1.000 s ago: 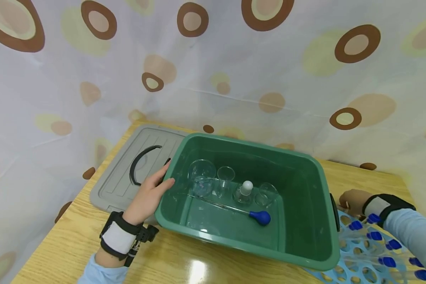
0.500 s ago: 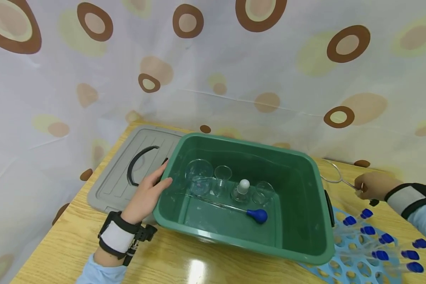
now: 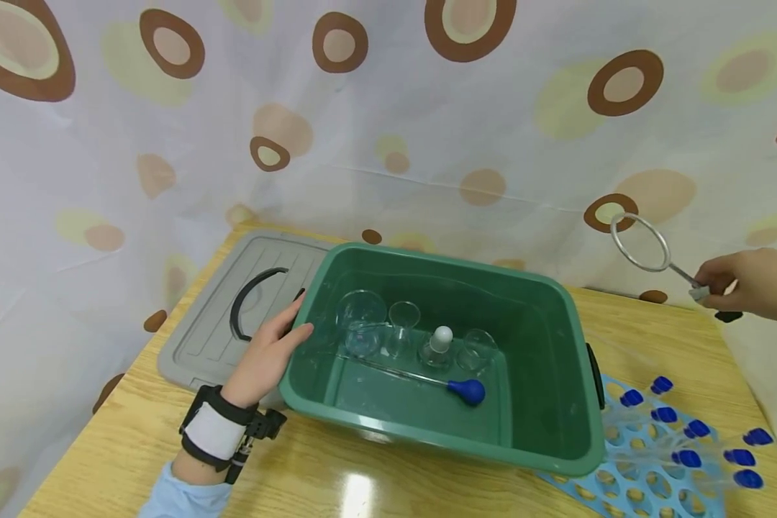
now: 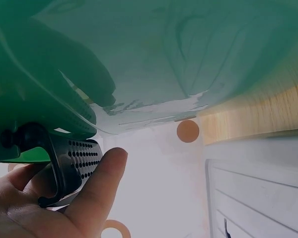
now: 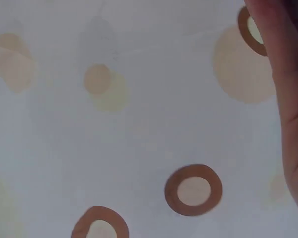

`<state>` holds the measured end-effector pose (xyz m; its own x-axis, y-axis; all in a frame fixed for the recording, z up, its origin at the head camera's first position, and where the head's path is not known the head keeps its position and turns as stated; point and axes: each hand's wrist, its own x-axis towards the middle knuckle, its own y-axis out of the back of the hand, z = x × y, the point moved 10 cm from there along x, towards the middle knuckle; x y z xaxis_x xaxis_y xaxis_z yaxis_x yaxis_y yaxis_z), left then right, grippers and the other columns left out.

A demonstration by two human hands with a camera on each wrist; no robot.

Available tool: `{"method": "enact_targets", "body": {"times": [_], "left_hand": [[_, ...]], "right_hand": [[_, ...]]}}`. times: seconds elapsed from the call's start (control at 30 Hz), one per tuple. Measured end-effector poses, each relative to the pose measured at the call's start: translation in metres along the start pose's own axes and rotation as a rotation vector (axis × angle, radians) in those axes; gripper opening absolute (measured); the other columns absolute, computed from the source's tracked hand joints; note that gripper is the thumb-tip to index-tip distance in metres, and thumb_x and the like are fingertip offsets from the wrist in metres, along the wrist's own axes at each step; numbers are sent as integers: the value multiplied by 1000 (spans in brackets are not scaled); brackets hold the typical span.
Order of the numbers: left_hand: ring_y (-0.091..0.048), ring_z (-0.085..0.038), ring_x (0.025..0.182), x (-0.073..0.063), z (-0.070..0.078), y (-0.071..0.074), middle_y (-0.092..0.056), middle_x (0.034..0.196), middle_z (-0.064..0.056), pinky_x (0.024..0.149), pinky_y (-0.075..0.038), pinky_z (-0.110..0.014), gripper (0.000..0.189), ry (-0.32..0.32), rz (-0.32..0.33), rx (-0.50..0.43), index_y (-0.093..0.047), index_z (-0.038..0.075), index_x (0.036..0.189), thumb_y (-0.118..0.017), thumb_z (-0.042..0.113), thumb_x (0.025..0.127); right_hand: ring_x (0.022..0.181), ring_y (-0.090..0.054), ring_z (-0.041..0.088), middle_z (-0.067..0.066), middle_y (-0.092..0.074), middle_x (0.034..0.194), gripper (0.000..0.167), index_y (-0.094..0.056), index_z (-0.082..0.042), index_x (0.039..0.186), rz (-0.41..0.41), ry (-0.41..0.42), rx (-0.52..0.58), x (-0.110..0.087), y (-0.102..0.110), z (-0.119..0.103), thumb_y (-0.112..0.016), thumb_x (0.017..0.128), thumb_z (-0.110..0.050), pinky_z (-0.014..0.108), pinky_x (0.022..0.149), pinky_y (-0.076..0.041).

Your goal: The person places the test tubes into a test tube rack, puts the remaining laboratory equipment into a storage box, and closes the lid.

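In the head view, my right hand (image 3: 751,282) pinches a metal support ring (image 3: 665,260) by its clamp end. The ring is raised in front of the curtain, above the back right of the table. My left hand (image 3: 268,360) holds the left end of a green plastic tub (image 3: 550,388), thumb at the rim. The left wrist view has its fingers around the tub's black handle (image 4: 57,168). Inside the tub are clear glass vessels (image 3: 404,327), a small glass bottle with a white top (image 3: 439,345), and a glass tube with a blue rubber bulb (image 3: 467,391).
A grey lid (image 3: 233,316) with a black handle lies left of the tub, partly beneath it. On the right, a light blue rack (image 3: 660,489) with round holes carries several clear tubes with blue caps (image 3: 686,458). A patterned curtain (image 3: 388,129) hangs behind the wooden table (image 3: 123,432).
My right hand has lifted the support ring up from behind the tub's right end, moving it up and to the right. The left hand stays on the tub.
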<state>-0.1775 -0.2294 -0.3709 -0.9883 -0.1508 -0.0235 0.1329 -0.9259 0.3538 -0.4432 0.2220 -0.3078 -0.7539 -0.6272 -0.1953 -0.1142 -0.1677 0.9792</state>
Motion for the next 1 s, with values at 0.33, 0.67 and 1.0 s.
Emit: {"method": "enact_targets", "body": {"times": [0.33, 0.67, 1.0], "left_hand": [[-21, -34, 141, -3, -2, 1, -14, 157, -14, 108, -30, -53, 55, 4, 8, -3, -17, 8, 150, -39, 22, 101], [-21, -34, 141, -6, 2, 4, -15, 156, -14, 107, -32, -53, 55, -4, 16, -1, -18, 9, 150, -39, 22, 101], [-21, -33, 142, -6, 1, 3, -15, 156, -14, 107, -31, -53, 55, -1, 12, 2, -17, 8, 150, -39, 22, 101]], "right_hand": [[57, -64, 18, -1, -65, 69, 10, -65, 0, 84, 25, 13, 11, -12, 45, -47, -70, 77, -2, 31, 54, -54], [57, -55, 1, -12, -60, 69, 14, -66, -17, 86, -32, 121, -82, -24, 64, -121, -74, 77, -12, 20, 53, -47], [60, -45, -8, -19, -55, 70, 12, -66, -24, 86, -101, 497, -14, -18, 49, -227, -73, 80, -17, 18, 54, -40]]}}
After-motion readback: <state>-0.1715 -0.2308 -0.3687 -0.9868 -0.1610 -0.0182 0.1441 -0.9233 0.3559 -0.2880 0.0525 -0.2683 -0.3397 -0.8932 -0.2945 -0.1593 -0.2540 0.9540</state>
